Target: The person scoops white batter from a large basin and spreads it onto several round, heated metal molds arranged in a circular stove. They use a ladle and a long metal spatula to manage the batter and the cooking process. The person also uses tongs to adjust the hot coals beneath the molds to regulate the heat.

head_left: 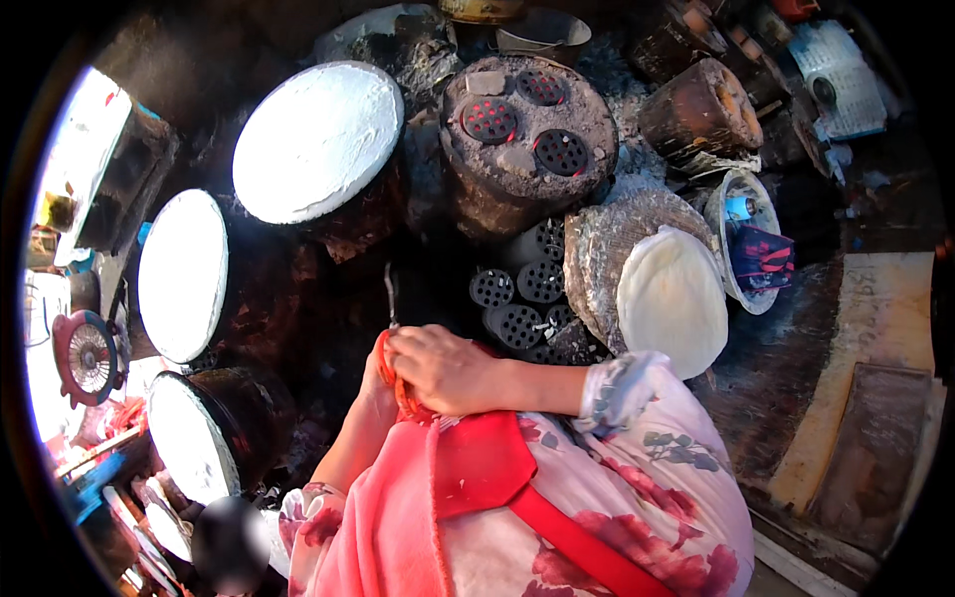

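Observation:
Close to my body, both hands meet in front of a red apron (482,463). My right hand (443,366) is closed over an orange-red looped, cord-like piece (406,393). Beneath and beside it, my left hand (371,386) grips the same piece, its fingers partly hidden. A thin metal rod (390,295) with a bent tip sticks up from between the hands; whether it is joined to the red piece I cannot tell. Beyond them stands a round stove (473,189) holding three perforated coal briquettes (488,120), some glowing red.
Several unlit briquettes (517,325) lie below the stove. Large drums with round white tops (318,141) stand at the left. To the right, a pale round disc (673,301) leans on a rough woven round (617,244), beside a bowl (771,199). A rusty cylinder (701,114) stands farther back.

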A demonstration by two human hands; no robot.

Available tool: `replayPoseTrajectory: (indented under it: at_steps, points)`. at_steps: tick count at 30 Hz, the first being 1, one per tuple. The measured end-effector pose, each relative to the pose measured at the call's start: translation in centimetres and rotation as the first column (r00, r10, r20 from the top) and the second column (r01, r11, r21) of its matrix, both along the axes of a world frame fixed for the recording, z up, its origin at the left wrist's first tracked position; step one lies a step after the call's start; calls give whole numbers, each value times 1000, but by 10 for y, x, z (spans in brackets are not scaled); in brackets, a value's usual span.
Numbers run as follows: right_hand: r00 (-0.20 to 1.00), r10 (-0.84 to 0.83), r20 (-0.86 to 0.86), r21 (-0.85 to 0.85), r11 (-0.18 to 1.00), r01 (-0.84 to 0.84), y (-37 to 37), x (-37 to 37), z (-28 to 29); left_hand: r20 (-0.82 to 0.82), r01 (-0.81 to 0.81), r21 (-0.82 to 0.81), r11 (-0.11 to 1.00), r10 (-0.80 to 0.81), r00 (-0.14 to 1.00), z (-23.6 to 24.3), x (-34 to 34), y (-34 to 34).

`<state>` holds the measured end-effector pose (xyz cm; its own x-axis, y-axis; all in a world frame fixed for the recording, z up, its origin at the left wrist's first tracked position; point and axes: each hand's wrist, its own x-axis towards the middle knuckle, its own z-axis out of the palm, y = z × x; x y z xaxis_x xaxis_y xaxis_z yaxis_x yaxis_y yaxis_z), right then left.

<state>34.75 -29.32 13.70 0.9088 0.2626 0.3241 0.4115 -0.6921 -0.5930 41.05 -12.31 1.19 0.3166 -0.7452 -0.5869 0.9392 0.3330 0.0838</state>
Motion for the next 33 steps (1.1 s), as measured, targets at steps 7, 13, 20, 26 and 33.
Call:
replayPoseTrajectory:
  at_steps: [7,13,20,26,33]
  points:
    - [254,363,-896,424,534,732,29,-31,-48,-143,-53,303,951,100,985,-30,-36,5]
    - [-29,669,-743,223,288,931,62,-21,-88,-37,150,222,964,-145,989,-48,-53,34]
    - [79,636,-767,346,307,887,67,-3,-133,63,-66,472,879,41,997,-62,-39,10]
    - [24,726,-687,373,324,870,35,51,-177,123,6,499,867,-78,989,-94,20,-6]
    - [-61,675,-735,362,467,807,24,117,-209,155,-218,580,785,156,975,-142,59,-17]
